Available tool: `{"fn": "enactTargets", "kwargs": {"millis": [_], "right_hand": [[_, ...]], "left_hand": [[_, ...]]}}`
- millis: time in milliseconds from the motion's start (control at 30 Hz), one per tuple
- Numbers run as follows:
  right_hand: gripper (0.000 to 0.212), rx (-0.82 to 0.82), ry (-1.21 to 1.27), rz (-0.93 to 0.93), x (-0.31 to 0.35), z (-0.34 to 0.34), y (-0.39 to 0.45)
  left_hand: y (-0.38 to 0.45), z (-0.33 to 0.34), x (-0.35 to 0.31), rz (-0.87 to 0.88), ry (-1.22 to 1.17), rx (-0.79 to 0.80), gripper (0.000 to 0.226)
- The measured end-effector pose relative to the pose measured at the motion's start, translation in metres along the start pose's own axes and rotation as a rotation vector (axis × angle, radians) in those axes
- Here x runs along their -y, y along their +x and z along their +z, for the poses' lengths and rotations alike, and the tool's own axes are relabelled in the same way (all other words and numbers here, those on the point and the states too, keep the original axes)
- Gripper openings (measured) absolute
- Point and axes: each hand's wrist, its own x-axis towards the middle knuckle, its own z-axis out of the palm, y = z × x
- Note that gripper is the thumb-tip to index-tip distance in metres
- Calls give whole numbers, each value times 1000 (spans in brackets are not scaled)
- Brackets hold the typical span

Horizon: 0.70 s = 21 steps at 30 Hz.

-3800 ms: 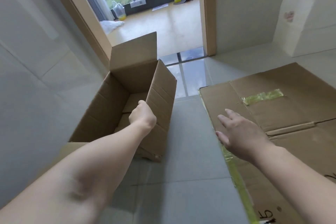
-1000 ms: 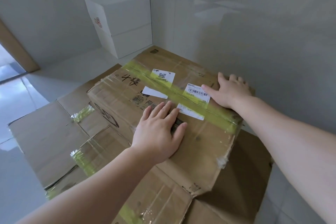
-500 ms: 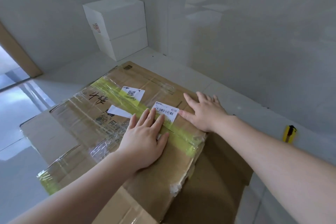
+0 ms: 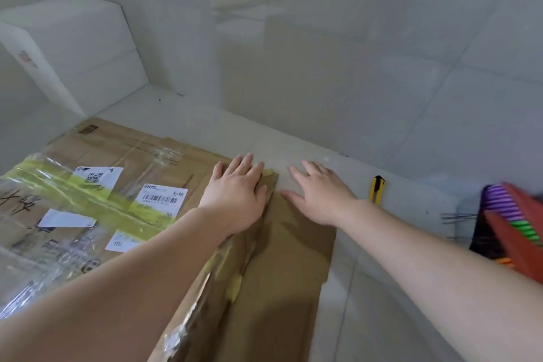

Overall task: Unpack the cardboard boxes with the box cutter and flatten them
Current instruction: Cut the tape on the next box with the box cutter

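A flattened cardboard box (image 4: 123, 156) with yellow tape, clear film and white labels lies on the tiled floor, on top of other flat cardboard (image 4: 288, 258). My left hand (image 4: 235, 194) presses flat on its right edge, fingers straight. My right hand (image 4: 317, 191) lies just to the right, fingers spread, partly on the lower cardboard and partly on the floor. A yellow box cutter (image 4: 377, 189) lies on the floor by the wall, a short way right of my right hand.
A white foam box (image 4: 67, 50) stands in the corner at back left. Glossy tiled walls close the space behind. A colourful striped object (image 4: 511, 220) sits at the right edge beside some thin wires (image 4: 458, 216).
The box has been pressed flat. Both hands have slid to its right edge, and my right hand has come off it onto the lower cardboard and floor. The view has swung right.
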Motion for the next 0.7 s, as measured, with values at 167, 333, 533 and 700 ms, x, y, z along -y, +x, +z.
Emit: {"fn": "enactTargets", "kwargs": {"millis": [167,333,533,700], "right_hand": [[55,55,-42,78,-67,35,-9],[47,217,-82,292,-133,76,-10],[43,285,53,478,-166,113,8],[29,196,155,590,-183,120,20]], "left_hand": [[24,8,-9,3,93,16,52],[31,13,-13,-19,185,25,51],[36,18,-18,-56,148,-6,43],[28,18,-12,-60,66,-117,19]]}}
